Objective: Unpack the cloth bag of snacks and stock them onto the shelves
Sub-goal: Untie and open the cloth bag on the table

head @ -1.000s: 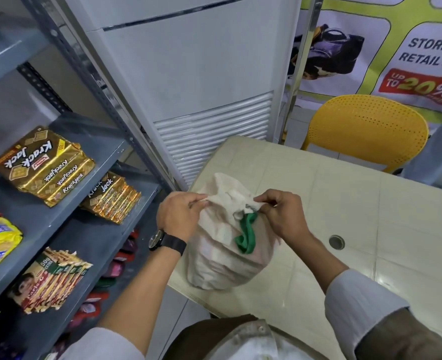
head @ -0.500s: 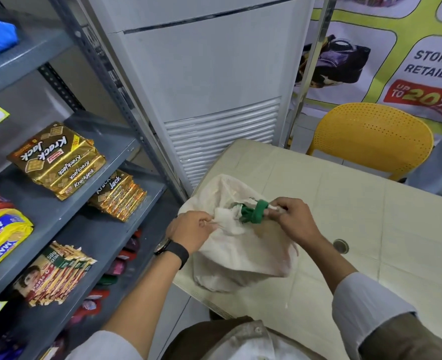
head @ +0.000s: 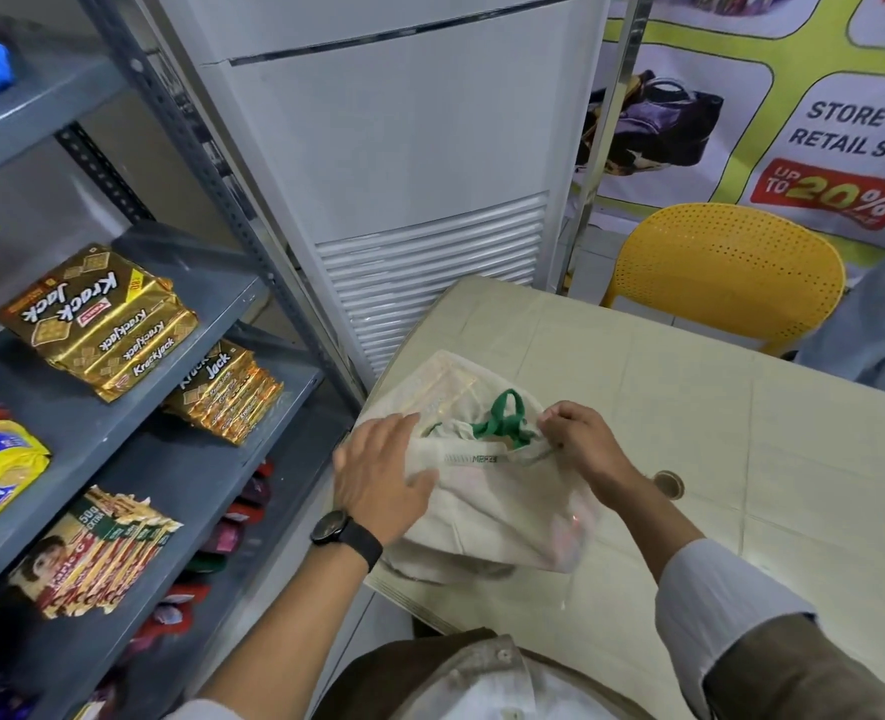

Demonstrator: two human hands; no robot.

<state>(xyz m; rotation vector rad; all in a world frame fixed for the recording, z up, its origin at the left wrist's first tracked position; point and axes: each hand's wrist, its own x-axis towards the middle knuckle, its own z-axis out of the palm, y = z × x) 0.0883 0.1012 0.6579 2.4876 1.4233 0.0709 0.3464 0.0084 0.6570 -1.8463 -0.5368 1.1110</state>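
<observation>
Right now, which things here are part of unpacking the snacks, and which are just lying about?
Job: cloth bag, both hands (left, right), shelves, biscuit packs.
Lying about: yellow chair, white cabinet, poster.

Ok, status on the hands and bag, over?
Left hand flat on cloth bag, open. Right hand pinching bag mouth by green handle. Bag on table, nothing unpacked. Nothing blocking.

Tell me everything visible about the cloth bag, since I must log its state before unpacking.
The cloth bag is off-white, thin fabric with green handles and small green print. It lies slumped on its side at the table's near-left corner, bulging with contents that cannot be made out. The left hand rests flat on it; the right hand pinches the mouth beside the handles.
</observation>
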